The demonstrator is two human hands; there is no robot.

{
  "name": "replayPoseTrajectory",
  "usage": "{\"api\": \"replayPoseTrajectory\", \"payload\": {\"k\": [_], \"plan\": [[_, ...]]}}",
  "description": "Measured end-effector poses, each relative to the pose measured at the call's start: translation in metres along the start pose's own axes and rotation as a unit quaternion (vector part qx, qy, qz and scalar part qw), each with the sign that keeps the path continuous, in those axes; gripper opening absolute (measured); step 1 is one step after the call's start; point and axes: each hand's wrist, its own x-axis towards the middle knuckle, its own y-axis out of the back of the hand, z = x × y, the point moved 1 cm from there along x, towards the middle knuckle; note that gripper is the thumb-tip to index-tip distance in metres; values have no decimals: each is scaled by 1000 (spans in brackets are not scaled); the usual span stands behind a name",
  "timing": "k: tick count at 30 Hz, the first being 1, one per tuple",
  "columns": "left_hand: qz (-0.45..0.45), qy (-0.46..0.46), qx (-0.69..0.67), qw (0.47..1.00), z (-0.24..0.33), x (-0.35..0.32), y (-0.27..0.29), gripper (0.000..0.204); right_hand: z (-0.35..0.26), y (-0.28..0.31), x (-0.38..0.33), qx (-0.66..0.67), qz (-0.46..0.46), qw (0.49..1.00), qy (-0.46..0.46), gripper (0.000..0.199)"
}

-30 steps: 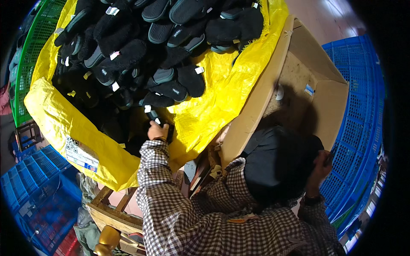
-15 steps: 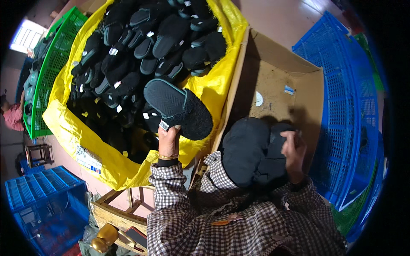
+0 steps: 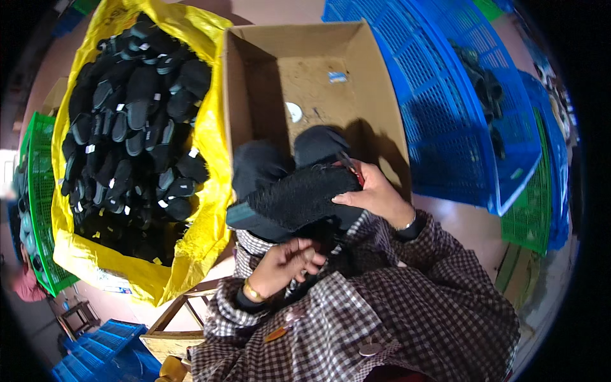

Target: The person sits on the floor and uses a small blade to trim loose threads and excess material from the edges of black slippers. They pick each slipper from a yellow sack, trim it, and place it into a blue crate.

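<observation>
**Fuzzy black slipper (image 3: 299, 197) passes from left hand (image 3: 289, 266) to right hand (image 3: 374, 191)**

Half a second ago the slipper is up at the sack's mouth in the left hand; now it lies across the knees, its grey-green sole end pointing away to the right hand's left. The right hand's thumb and fingers close on its near end, and a red-handled tool (image 3: 358, 173) – apparently small snips – is tucked into the same grip. The left hand, just below the slipper, is loosely open with fingers half curled; it seems to hold nothing, though its palm is partly hidden. The shift puts the slipper, I judge, within easy reach of both hands.

Under the slipper are the dark-covered knees (image 3: 258, 167), standing between the hands and the open cardboard box (image 3: 375, 70) ahead of them. Past the knees, a white disc (image 3: 293, 113) and a small blue-and-white scrap (image 3: 337, 77) lie on its floor. Left of the left hand is the yellow woven sack (image 3: 149, 280), heaped with more black slippers (image 3: 143, 102). Below it stands a wooden frame (image 3: 168, 344). Beyond the right hand, a tall blue crate (image 3: 433, 121) walls off that side – a green crate (image 3: 528, 213) sits behind it. Farthest left of the left hand, a co-worker's pink sleeve (image 3: 28, 284) shows.
</observation>
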Motion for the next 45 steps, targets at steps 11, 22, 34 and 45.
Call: {"api": "replayPoseTrajectory", "payload": {"k": [11,22,34,45], "plan": [[126,-362,439,813,83,31,-17,32,35,20,-34,-97,-73,991,53,51],[126,-284,342,887,68,79,-17,12,68,22,-51,-95,15,995,17,42],[119,-297,326,890,68,98,-12,15,31,33,-53,-446,94,886,89,33],[147,-291,231,917,63,99,-5,13,30,35,-41,-379,165,911,9,37]]}}
